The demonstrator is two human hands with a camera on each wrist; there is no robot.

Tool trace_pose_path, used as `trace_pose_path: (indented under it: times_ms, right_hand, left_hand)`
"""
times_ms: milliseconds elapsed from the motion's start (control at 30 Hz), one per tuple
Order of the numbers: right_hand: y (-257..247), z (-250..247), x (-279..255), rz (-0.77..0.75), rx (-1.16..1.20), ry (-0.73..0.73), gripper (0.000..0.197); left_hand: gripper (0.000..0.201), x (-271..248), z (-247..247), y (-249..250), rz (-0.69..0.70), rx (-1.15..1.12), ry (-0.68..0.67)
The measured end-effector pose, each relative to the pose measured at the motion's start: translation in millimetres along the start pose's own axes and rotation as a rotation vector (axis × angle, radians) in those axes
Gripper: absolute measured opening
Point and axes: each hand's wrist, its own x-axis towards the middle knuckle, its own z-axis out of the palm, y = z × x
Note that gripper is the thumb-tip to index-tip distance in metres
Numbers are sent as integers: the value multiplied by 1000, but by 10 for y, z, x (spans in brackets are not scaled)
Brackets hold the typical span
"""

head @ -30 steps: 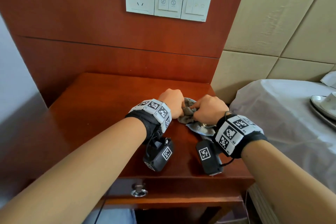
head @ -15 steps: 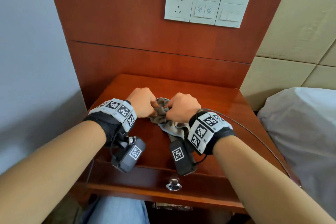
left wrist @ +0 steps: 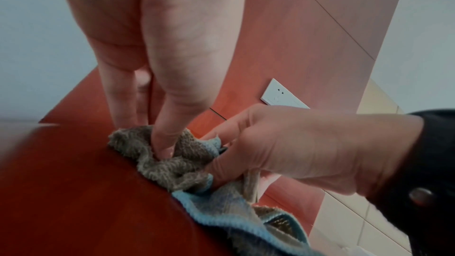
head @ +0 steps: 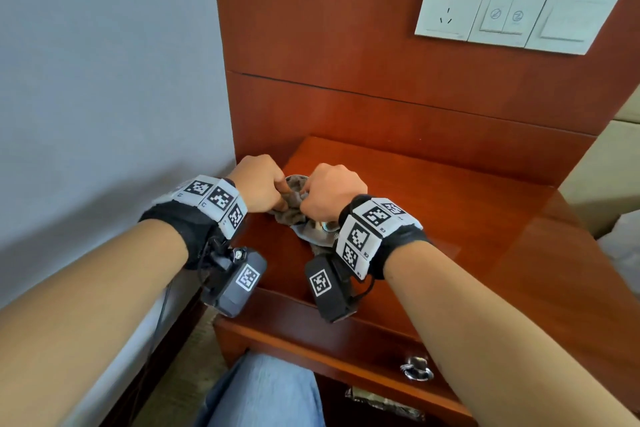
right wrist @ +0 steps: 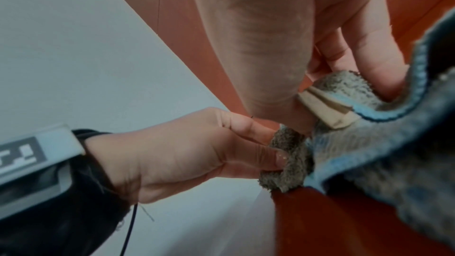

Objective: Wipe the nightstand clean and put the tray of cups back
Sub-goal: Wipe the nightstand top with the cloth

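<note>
A grey-brown cloth [head: 297,205] with a blue hem lies bunched at the left edge of the red-brown nightstand [head: 450,218]. My left hand [head: 277,191] pinches its left end, thumb and fingers curled into the folds. My right hand [head: 308,199] grips the cloth just to the right, knuckles up. In the left wrist view the left thumb digs into the cloth [left wrist: 172,166] and the right hand [left wrist: 295,147] clutches its blue-edged part. The right wrist view has the left hand [right wrist: 275,155] pinching the cloth [right wrist: 369,153] at the table's corner. No tray or cups are in view.
A grey wall [head: 104,80] runs close along the nightstand's left side. A white socket and switch panel [head: 516,14] sits on the wood back panel. A drawer knob [head: 417,368] is at the front, and my knee in jeans [head: 263,392] is below it. A padded headboard [head: 606,177] is at right.
Both hands have slid the cloth from the right part of the nightstand top across to its left edge. The bed with the dishes has dropped out of view.
</note>
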Motion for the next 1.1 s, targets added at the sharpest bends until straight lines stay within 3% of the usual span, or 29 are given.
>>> trace_pose_path:
  times_ms: [167,300,500,767,933,1100]
  right_hand:
    - [-206,56,29,-32,-12,-5,27]
    - [-285,79,28,-48,-11,-20,37]
    - [-361,80,-58,-78,-12,-70,38]
    - [-320,96,-329,-151,-45,-60,41]
    - [-264,104,-529,-201,-38,-54,39]
    - [-201,128,-665,-232,-20,-55,40]
  left_hand:
    - [32,-84,-98,-210,-60,-43,19]
    - [35,-152,-159,-274,-111,-107,-7]
    - [29,-262,-188,-232,-150,-61,-47]
    - [8,-493,-141,-134,-116,7,-49]
    - [12,-686,-102,-150,-108,14,-55]
    - [15,-880,0,-63,-91,11,33]
